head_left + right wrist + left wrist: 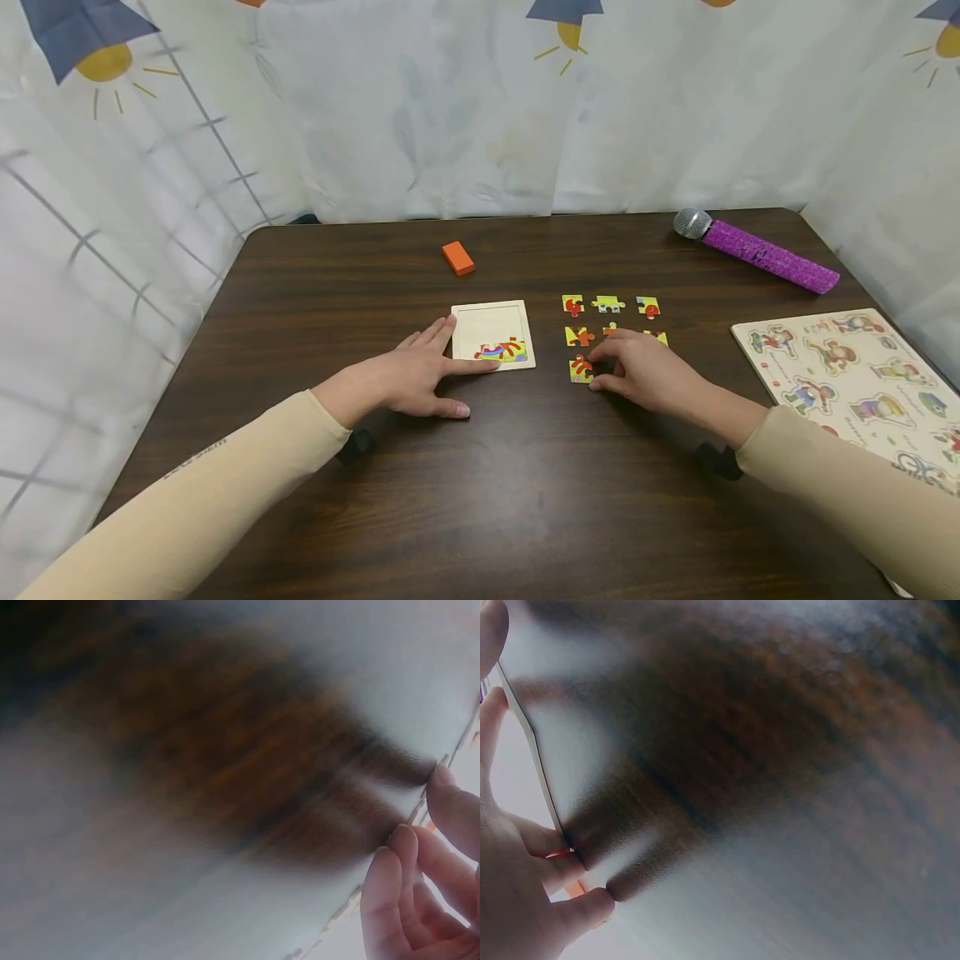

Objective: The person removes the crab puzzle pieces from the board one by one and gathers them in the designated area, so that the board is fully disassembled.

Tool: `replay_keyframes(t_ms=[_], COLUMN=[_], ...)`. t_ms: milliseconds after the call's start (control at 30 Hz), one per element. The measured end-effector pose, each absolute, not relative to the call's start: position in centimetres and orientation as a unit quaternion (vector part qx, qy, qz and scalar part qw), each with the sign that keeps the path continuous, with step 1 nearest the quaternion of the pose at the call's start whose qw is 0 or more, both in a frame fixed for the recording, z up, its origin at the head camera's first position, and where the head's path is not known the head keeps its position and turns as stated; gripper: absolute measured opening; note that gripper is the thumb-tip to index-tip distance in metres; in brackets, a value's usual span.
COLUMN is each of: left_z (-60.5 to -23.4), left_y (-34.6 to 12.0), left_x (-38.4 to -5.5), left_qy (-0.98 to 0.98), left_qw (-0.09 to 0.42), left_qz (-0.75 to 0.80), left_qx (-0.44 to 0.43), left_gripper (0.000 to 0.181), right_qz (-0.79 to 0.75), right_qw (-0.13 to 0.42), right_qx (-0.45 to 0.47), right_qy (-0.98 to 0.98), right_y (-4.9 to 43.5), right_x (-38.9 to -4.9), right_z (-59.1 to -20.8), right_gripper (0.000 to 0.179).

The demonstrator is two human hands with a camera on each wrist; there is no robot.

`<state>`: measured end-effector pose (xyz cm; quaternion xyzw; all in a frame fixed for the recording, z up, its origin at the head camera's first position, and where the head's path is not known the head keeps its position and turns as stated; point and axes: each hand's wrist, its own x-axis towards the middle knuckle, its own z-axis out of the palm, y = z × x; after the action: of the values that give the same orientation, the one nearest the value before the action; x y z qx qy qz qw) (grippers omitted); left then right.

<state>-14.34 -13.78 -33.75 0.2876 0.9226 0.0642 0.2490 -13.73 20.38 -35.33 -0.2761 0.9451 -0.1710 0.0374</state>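
Observation:
In the head view my left hand (417, 375) lies spread beside a shallow wooden puzzle tray (489, 321). One fingertip touches its left edge and the index finger reaches over its lower edge. Colourful joined puzzle pieces (512, 350) lie along the tray's lower right. My right hand (647, 369) holds the right side of a yellow and red puzzle piece (580, 370) on the table, thumb and fingers bent at its edge. Several loose pieces (608, 305) lie in rows above; the hand partly covers some. The right wrist view shows these fingertips (444, 777) at thin pieces' edges.
An orange block (458, 258) lies behind the tray on the dark wooden table (510, 500). A purple microphone (768, 254) lies at the back right. On the right is a large wooden picture board (847, 379), partly under the right forearm. A patterned curtain (420, 108) hangs behind.

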Motion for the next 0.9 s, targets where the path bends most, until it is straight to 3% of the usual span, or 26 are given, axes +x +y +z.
replay_keyframes(t_ms=[467,667,900], left_z=[-33.6,-33.5,-33.4], left_y=[-13.7,-13.6,-13.6], left_x=[-14.4,-14.5,-14.5], left_qy=[0.922,0.921,0.92], left_qw=[0.256,0.258,0.263], left_qz=[0.057,0.049,0.055], left_qx=[0.285,0.286,0.285], left_gripper=[0.071,0.071,0.07], right_qz=[-0.211,-0.19,-0.165], right_qw=[0.024,0.078,0.133], right_qx=[-0.276,-0.311,-0.407], right_qy=[0.937,0.928,0.888], right_y=[18.4,14.6,10.4], right_x=[-16.0,-18.1,-19.9], right_z=[-33.5,-33.0,-33.4], right_gripper=[0.027,0.033,0.028])
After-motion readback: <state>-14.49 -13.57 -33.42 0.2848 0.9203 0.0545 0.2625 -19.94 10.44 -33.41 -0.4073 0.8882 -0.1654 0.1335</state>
